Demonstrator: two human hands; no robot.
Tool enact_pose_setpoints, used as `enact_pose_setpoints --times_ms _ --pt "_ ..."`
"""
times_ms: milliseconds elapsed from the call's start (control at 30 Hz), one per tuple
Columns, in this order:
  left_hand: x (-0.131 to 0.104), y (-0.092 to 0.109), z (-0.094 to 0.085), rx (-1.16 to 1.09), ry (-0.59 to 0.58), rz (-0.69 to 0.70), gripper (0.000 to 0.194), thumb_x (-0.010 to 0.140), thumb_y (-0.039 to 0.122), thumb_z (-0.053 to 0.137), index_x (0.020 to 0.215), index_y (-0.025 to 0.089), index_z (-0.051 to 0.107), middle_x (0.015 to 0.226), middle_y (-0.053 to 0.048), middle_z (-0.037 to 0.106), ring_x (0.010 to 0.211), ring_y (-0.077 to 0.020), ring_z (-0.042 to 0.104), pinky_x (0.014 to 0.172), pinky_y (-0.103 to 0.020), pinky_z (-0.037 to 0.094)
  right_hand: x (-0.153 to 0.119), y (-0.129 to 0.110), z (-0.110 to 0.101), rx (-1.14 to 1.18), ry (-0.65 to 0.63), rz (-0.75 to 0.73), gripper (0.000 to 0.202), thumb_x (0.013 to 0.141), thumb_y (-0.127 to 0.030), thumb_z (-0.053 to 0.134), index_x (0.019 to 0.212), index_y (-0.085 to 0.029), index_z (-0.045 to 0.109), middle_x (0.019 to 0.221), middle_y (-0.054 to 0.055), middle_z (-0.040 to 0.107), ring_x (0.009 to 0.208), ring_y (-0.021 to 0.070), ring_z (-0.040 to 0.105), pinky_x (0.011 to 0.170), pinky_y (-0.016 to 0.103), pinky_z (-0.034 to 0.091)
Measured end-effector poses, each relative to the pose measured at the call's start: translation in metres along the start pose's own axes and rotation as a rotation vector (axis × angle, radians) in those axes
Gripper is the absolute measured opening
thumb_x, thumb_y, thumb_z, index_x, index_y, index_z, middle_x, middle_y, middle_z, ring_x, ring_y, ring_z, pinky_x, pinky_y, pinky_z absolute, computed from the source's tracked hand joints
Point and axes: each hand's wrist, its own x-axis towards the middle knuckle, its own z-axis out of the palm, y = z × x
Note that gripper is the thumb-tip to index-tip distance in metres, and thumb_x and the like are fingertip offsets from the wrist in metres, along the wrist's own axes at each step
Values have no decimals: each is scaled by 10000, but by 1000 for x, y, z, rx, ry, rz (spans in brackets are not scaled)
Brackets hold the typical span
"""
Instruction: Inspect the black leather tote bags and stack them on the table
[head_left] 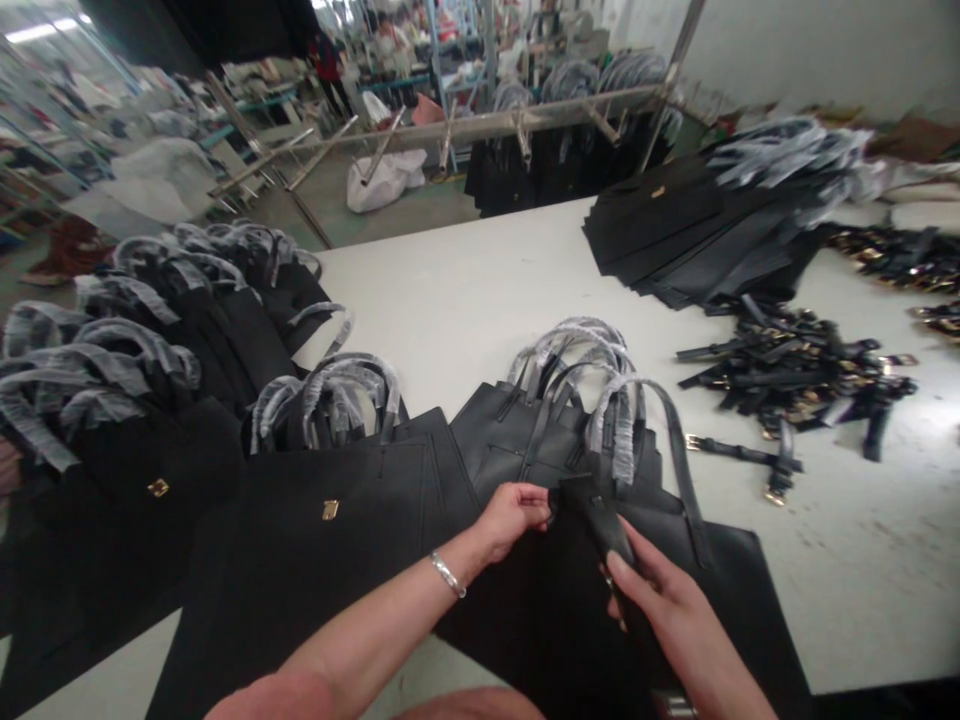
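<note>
Black bag panels [720,570] with plastic-wrapped handles [622,440] lie in a stack at the front centre. My left hand [516,515], a silver bracelet at its wrist, pinches the top edge of the uppermost black panel. Just right of it, my right hand [649,575] grips a folded dark part of the same panel, thumb on top. A small gold piece shows below its fingers. To the left lies a black bag [300,560] with a gold clasp [330,510].
More black bags [187,450] crowd the left side. Flat black panels [690,220] lie fanned at the back right of the white table [465,300]. Black buckled straps [802,365] are heaped at the right. A metal rack [480,125] stands behind the table.
</note>
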Motion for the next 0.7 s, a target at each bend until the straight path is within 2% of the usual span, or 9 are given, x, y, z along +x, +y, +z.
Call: enact_pose_setpoints --times_ms 67,133,233,333,400,467,533,700 --pt "2 -2 -1 -16 11 -22 272 575 268 765 764 92 682 661 -15 593 583 -85 508 612 -241 428 0 0 -2 -7 12 12 893 705 -589 687 1458 -202 400 543 -47 603 503 158 531 479 262 393" --pt "2 -4 -1 -16 15 -30 280 570 272 776 759 91 678 665 -19 598 580 -86 511 612 -244 431 -1 1 -2 -6 -44 32 921 681 -573 708 1452 -167 409 575 -40 604 508 159 535 478 268 406" --pt "2 -5 2 4 14 -15 254 569 264 786 710 85 674 630 -19 589 564 -85 503 591 -237 418 0 -1 1 -10 -101 9 849 715 -551 686 1434 -170 443 577 -44 586 508 155 537 484 271 417" --pt "1 -5 4 13 30 1 252 580 264 785 723 86 679 648 -25 606 577 -93 514 593 -241 423 3 -5 4 -19 13 -35 806 737 -553 664 1434 -212 442 574 -49 596 517 151 538 494 266 418" --pt "1 -5 5 12 58 9 285 593 261 779 805 92 692 706 -34 634 602 -99 532 608 -245 431 3 -7 3 -20 33 -22 835 727 -559 671 1444 -208 426 574 -48 599 521 154 538 497 269 422" --pt "2 -5 5 18 76 17 289 597 248 774 829 94 696 716 -34 642 605 -99 533 608 -243 423 1 -6 1 -16 -40 9 860 710 -550 692 1441 -179 432 593 -43 599 521 154 538 499 275 428" --pt "2 -5 6 30 79 24 247 593 238 775 774 92 693 654 -19 618 580 -93 511 592 -238 401 0 -4 1 -1 -95 25 867 696 -544 704 1429 -157 449 608 -41 592 516 153 535 496 279 428" --pt "3 -7 8 12 88 25 248 609 262 768 772 99 675 654 -7 592 589 -91 503 611 -246 401 2 1 -2 -3 46 -5 852 733 -572 668 1458 -215 398 561 -53 600 520 154 533 494 265 405"
